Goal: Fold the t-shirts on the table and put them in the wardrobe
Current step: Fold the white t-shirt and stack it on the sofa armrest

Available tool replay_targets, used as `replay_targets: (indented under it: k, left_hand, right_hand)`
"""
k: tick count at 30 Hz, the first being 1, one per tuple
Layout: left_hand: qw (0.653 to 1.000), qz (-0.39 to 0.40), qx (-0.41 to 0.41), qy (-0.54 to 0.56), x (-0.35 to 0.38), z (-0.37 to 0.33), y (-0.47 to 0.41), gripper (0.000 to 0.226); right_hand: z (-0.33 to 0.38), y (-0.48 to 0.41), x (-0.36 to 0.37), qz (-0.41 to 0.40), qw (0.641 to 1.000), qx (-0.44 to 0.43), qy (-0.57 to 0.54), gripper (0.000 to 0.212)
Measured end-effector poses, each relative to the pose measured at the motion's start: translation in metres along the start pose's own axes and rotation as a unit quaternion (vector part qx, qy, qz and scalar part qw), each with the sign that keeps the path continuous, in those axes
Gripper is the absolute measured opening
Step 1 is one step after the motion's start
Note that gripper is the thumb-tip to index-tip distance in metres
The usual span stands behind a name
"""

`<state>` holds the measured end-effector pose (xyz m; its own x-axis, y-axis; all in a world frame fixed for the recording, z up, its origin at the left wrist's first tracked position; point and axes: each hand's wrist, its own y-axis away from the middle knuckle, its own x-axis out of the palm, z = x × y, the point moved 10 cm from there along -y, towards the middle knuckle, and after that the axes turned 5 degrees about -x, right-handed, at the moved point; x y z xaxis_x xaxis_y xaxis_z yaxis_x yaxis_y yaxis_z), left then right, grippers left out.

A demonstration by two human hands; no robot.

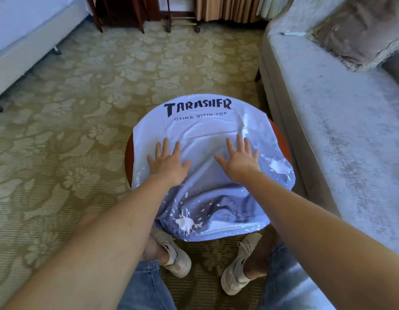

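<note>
- The left hand point(167, 163) lies flat with fingers spread on the t-shirt point(200, 139), centre of the frame.
- The right hand point(241, 161) presses flat beside it, fingers splayed, gripping nothing.
- The pale t-shirt drapes over a small round table point(128, 157), its hem hanging toward the lower centre.
- A sofa point(328, 97) fills the right side.

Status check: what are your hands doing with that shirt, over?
Left hand and right hand open, flat on t-shirt. Shirt draped over round table, hem hanging off. Nothing in the way.
</note>
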<state>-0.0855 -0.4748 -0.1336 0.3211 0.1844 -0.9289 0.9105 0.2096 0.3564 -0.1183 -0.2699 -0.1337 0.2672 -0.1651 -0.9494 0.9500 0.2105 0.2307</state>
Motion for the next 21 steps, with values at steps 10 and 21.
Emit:
replay_targets:
  k: [10, 21]
  left_hand:
    - [0.999, -0.043, 0.003, -0.012, 0.024, 0.012, -0.033, 0.081]
    - [0.998, -0.029, 0.034, -0.038, 0.04, -0.003, 0.002, 0.081]
  right_hand:
    - [-0.012, -0.026, 0.024, -0.019, 0.998, -0.001, 0.053, 0.081]
    - [-0.019, 0.033, 0.041, 0.001, 0.999, 0.002, 0.048, 0.083]
